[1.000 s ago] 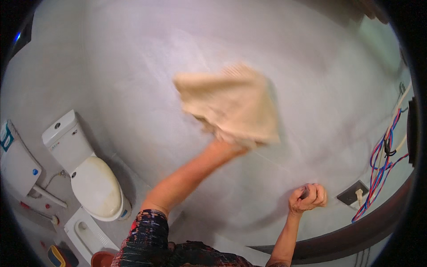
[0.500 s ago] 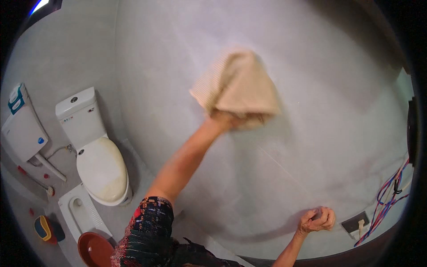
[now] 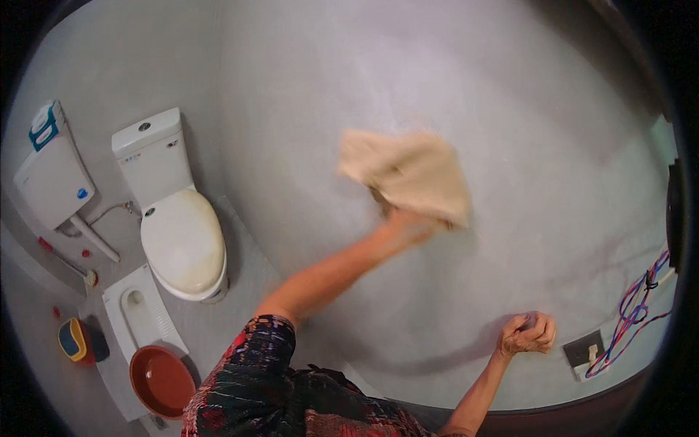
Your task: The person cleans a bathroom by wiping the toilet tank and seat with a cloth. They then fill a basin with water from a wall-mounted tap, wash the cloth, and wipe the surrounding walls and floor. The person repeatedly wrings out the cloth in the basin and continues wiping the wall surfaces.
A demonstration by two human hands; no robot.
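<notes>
My left hand point(image 3: 411, 224) is closed on a beige cloth point(image 3: 415, 171), its fingers mostly hidden beneath the folds. The cloth lies spread against the grey wall point(image 3: 539, 211), a little blurred by motion. Lower and to the right, my right hand point(image 3: 527, 333) is curled into a loose fist close to the wall, with nothing visible in it. A wall socket with a plug point(image 3: 587, 354) is just to the right of that fist.
At the left stand a white toilet point(image 3: 183, 237), a wall cistern point(image 3: 54, 178) and a squat pan point(image 3: 142, 309). A brown basin point(image 3: 162, 382) overlaps the pan's near end. A small bin point(image 3: 75, 341) is farther left. Red and blue cables point(image 3: 630, 313) hang at the right.
My left hand and the cloth have moved down and slightly right along the wall. My right hand stays curled, a little higher in view. The view has shifted, with the toilet now farther right and higher.
</notes>
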